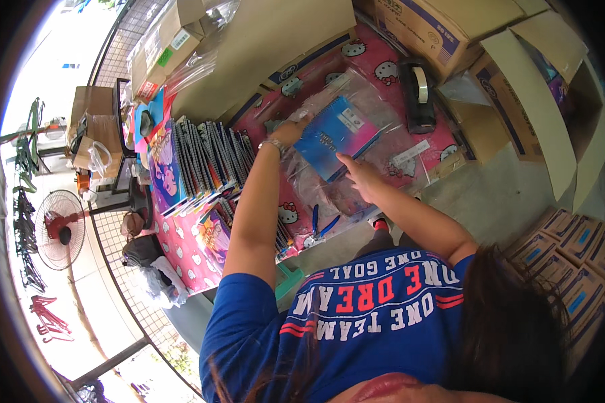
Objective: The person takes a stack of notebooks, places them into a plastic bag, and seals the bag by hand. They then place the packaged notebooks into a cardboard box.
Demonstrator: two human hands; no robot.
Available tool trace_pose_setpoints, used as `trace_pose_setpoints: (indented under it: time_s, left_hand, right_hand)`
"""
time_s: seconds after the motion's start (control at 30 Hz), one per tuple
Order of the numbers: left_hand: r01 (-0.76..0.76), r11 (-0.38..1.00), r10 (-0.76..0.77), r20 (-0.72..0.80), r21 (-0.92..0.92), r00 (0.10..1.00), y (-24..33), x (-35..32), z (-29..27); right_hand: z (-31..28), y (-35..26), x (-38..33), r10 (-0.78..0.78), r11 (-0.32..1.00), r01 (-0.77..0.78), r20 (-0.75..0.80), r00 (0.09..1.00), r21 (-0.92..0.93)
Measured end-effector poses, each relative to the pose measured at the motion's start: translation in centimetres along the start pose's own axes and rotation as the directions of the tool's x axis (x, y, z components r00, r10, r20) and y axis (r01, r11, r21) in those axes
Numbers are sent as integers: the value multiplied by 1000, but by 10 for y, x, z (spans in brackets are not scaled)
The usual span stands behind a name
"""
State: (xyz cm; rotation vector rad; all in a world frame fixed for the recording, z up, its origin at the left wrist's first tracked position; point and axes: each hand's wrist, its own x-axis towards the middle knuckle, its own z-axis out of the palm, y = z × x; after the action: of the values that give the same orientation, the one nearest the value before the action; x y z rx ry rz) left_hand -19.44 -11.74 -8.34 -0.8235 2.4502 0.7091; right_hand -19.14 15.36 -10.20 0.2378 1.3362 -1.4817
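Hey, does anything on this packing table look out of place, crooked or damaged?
Nothing looks damaged or spilled. The blue spiral notebook lies at a slant, partly inside a clear plastic bag, held by the left hand and right hand. The row of notebooks leans over like fallen dominoes.
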Motion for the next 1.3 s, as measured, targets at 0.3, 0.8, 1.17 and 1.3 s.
trace_pose_setpoints:
  time_s: [0.3,0.8,1.17,1.3]
  left_hand:
    - [174,720,98,346,-672,933,64,-120,-53]
    - [-554,156,139,-537,-818,832,41,-154,-26]
    - [-528,-90,63,-534,-844,843,63,-166,78]
    - [-667,256,119,-662,-699,740,68,-167,81]
  right_hand:
    - [-82,-105,-80,-323,825,366,173,931,-430]
    - [-119,-155,-73,-508,603,703,498,703,-377]
    - [-98,-105,-81,-664,179,851,577,475,-493]
    - [-66,-112,-99,-618,-106,808,675,403,-580]
